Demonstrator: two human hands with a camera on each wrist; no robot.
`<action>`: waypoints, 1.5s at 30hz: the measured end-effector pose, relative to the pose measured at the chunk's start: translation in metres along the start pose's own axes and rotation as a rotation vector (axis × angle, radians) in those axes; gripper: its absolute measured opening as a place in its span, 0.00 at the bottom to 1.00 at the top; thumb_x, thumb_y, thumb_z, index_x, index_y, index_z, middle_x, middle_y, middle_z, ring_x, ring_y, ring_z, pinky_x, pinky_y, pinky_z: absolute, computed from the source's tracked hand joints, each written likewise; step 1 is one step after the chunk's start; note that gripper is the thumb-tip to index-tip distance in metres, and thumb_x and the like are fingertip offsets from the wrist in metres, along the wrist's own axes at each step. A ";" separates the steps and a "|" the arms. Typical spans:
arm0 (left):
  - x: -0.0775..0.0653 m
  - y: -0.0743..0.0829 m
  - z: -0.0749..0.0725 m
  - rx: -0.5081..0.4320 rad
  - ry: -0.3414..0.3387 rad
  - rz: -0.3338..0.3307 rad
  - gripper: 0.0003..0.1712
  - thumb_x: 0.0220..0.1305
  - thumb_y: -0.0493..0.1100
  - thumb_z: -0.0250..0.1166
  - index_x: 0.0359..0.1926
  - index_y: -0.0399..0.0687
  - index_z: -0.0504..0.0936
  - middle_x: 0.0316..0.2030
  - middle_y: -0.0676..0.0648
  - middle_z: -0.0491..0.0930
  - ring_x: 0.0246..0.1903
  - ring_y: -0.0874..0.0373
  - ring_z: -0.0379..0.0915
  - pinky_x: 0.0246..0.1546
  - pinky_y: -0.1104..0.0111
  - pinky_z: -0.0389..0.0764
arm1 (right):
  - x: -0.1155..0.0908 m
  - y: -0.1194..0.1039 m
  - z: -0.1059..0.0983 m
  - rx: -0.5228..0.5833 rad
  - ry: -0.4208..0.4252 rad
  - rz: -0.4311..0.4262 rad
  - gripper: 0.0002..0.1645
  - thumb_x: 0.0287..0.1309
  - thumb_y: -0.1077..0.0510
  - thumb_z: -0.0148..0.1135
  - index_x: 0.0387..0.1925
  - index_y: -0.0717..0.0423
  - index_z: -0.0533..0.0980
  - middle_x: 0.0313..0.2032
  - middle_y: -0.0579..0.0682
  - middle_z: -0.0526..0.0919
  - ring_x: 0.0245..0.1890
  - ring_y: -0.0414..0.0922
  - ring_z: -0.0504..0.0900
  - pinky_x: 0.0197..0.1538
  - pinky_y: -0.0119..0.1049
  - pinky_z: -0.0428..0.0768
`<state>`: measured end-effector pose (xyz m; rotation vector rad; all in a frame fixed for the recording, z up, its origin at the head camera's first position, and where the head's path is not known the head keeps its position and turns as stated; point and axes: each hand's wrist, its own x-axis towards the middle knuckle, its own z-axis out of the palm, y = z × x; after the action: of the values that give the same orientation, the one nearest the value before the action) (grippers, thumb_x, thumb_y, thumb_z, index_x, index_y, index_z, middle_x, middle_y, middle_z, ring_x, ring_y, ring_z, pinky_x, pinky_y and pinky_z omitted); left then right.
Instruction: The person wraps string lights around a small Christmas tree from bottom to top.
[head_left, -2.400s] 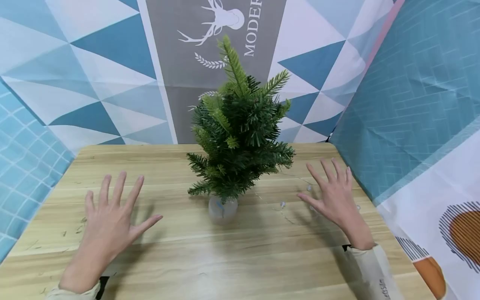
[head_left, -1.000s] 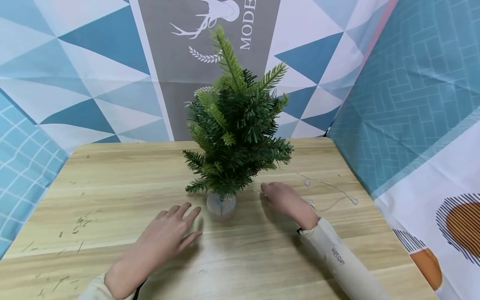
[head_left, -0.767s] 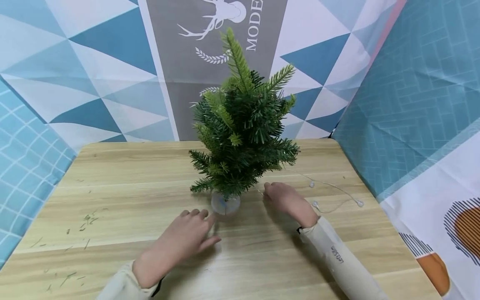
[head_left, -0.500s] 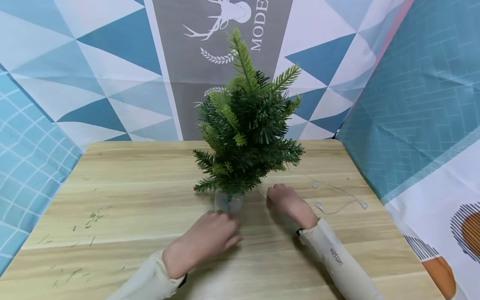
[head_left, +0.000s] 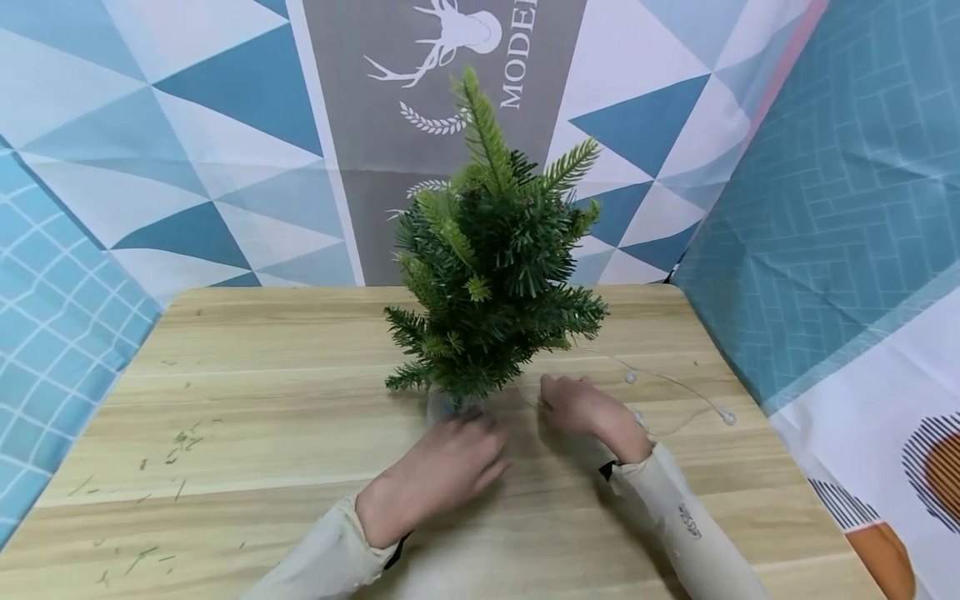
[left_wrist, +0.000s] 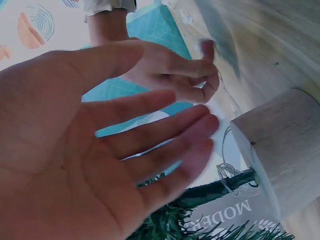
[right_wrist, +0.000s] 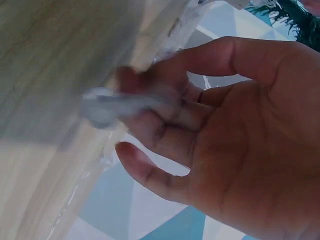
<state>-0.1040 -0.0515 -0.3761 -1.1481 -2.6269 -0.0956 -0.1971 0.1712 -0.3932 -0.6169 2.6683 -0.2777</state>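
Observation:
A small artificial Christmas tree (head_left: 487, 283) stands upright on a pale round base (head_left: 437, 407). My left hand (head_left: 442, 467) hovers in front of that base with its fingers loosely extended, and the left wrist view finds nothing in its palm. My right hand (head_left: 592, 417), right of the base, pinches the string lights near a clear bulb (right_wrist: 98, 108), which is blurred in the right wrist view. Their thin wire is looped round the trunk (left_wrist: 212, 193) just above the base. More of the string, with a bulb (head_left: 727, 417), trails over the table to the right.
Bits of fallen green needles (head_left: 182, 446) lie scattered on the left of the wooden table (head_left: 285, 400). Patterned cloth walls (head_left: 247, 92) enclose the table at the back and both sides.
Both hands were spread wide apart over the table. The right has moved left and taken hold of the string lights; the left has moved right to the front of the tree base.

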 end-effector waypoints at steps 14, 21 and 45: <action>0.008 0.003 0.002 -0.109 0.112 -0.041 0.33 0.70 0.52 0.62 0.69 0.41 0.69 0.65 0.41 0.72 0.55 0.50 0.78 0.45 0.65 0.84 | -0.039 -0.003 -0.029 0.092 0.154 -0.290 0.15 0.69 0.67 0.52 0.25 0.50 0.73 0.19 0.41 0.66 0.19 0.34 0.63 0.27 0.31 0.69; 0.007 0.006 0.003 -0.167 0.083 -0.074 0.35 0.72 0.53 0.59 0.72 0.40 0.64 0.69 0.40 0.67 0.64 0.48 0.70 0.62 0.60 0.74 | -0.055 -0.016 -0.038 0.088 0.126 -0.395 0.13 0.72 0.61 0.53 0.30 0.45 0.76 0.23 0.36 0.71 0.21 0.31 0.67 0.34 0.31 0.77; 0.006 0.010 -0.031 -0.788 0.079 -0.096 0.19 0.79 0.56 0.45 0.35 0.59 0.77 0.18 0.61 0.66 0.15 0.70 0.58 0.19 0.76 0.67 | -0.108 -0.022 -0.069 0.616 0.484 -0.789 0.22 0.65 0.80 0.48 0.48 0.58 0.80 0.17 0.42 0.70 0.15 0.33 0.68 0.19 0.27 0.71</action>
<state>-0.0942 -0.0456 -0.3452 -1.1708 -2.6174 -1.2520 -0.1275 0.2082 -0.2902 -1.4824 2.3692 -1.5509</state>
